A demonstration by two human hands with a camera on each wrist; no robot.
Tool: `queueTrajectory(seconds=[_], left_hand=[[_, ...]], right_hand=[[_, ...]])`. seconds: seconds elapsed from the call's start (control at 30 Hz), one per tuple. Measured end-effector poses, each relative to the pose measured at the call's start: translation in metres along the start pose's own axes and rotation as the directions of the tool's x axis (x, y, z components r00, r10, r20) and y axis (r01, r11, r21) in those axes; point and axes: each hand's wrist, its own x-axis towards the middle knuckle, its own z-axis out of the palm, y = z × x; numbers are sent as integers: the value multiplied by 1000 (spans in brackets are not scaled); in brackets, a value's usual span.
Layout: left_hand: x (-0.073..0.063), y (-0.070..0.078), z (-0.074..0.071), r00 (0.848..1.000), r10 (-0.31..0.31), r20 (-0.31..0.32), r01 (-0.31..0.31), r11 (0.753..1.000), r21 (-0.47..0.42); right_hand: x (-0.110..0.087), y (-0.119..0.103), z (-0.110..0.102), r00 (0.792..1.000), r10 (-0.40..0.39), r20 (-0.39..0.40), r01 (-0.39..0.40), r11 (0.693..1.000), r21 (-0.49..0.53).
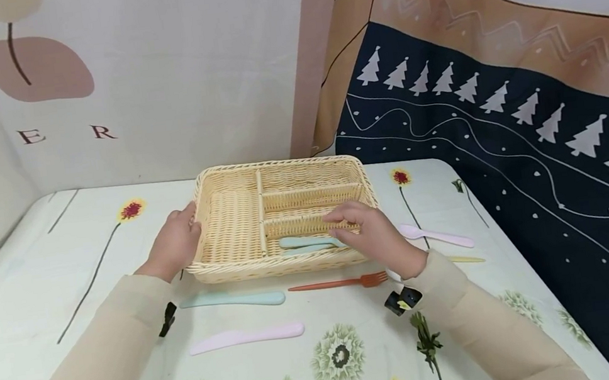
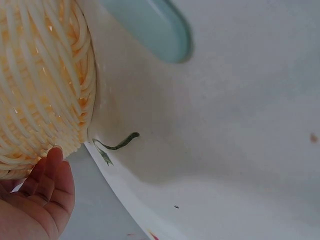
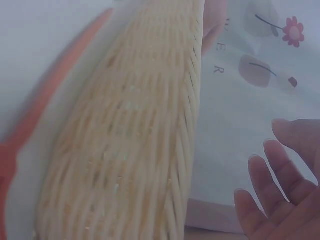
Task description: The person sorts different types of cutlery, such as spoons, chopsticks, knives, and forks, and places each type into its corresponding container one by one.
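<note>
Currently, the wicker basket (image 1: 285, 265) sits toward the far edge of the table (image 1: 176, 351), long side facing the person; one divider separates a wide left compartment from the right side, which two cross dividers split into three narrow compartments.

The left hand (image 1: 174, 241) is at the basket's left side, fingers loosely bent; in the left wrist view a fingertip touches the woven outer wall. The right hand (image 1: 372, 232) is above the nearest narrow compartment, thumb and fingers apart; the right wrist view shows the fingers spread, with nothing held between them.

Two light blue utensils (image 1: 311, 240) lie side by side in the nearest narrow compartment, their right ends close under the right thumb; their type cannot be told. In front of the basket, a light blue knife (image 1: 232, 299) lies just beside the front wall, handle to the right; a lilac knife (image 1: 248, 337) lies nearer the person, pointing the same way; an orange fork (image 1: 339, 283) lies to the right of the blue knife, tines to the right. A lilac spoon (image 1: 438, 235) lies right of the basket; a yellow utensil (image 1: 467, 259), partly hidden by the right sleeve (image 1: 466, 297), lies nearer.
</note>
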Motion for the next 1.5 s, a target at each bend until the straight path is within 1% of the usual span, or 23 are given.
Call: queueTrajectory(seconds=[0.17, 0.33, 0.53, 0.73, 0.9, 1.0, 1.1, 1.27, 1.33, 1.5], left_hand=[[-1, 1, -1, 1000, -2, 3, 2, 1000, 0], [-1, 0, 0, 1000, 2, 7, -2, 1000, 1], [-1, 1, 0, 1000, 9, -1, -9, 1000, 5], [-1, 1, 0, 1000, 11, -8, -11, 1000, 4], [-1, 1, 1, 1000, 10, -18, -10, 1000, 3], [-1, 1, 0, 1000, 7, -16, -7, 1000, 3], [0, 0, 1, 1000, -1, -7, 1, 1000, -2], [0, 1, 1, 1000, -12, -1, 12, 1000, -6], [0, 1, 1, 1000, -12, 1, 12, 1000, -4], [0, 0, 1, 1000, -13, 3, 13, 1000, -5]], right_hand=[[-12, -1, 1, 999, 30, 34, -31, 999, 29], [-21, -2, 4, 997, 44, 64, -48, 997, 63], [-31, -3, 7, 995, 52, 82, -57, 997, 57], [-41, -1, 12, 994, 30, 105, -35, 998, 47], [-47, 2, 17, 992, 23, 126, -22, 1000, -9], [-50, 3, 18, 991, 12, 134, -9, 1000, -18], [-51, 4, 19, 990, -18, 142, 19, 1000, -9], [-52, 9, 21, 981, -68, 179, 76, 997, -33], [-53, 10, 22, 978, -70, 195, 83, 995, -57], [-56, 12, 25, 975, -42, 220, 64, 993, -94]])
